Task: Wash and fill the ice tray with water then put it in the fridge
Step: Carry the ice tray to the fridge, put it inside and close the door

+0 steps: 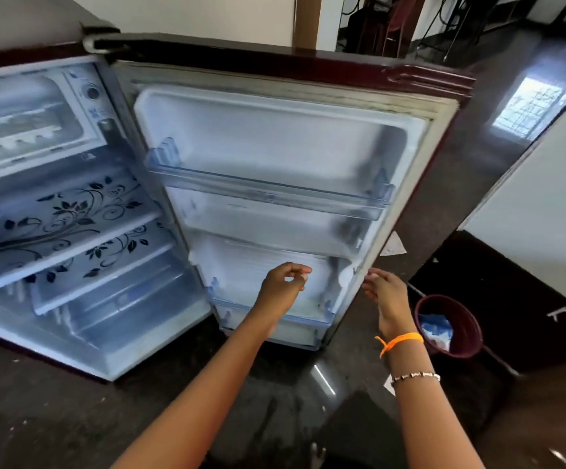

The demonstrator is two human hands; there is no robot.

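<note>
Dark floor (54, 411) runs under a fridge (71, 214) with its door (274, 147) swung wide; left hand (283, 286) hangs loosely curled before the lower door shelf (274, 311), holding nothing; right hand (384, 292), fingers relaxed, touches the door's edge; bucket (467, 336) just beside; ice tray not visible.

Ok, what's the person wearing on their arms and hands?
Both forearms are bare, no sleeves in view. The right wrist carries an orange thread band with a knotted tail, and lower down a thin beaded metal bracelet. The left arm and left hand wear nothing; no rings can be made out.
</note>
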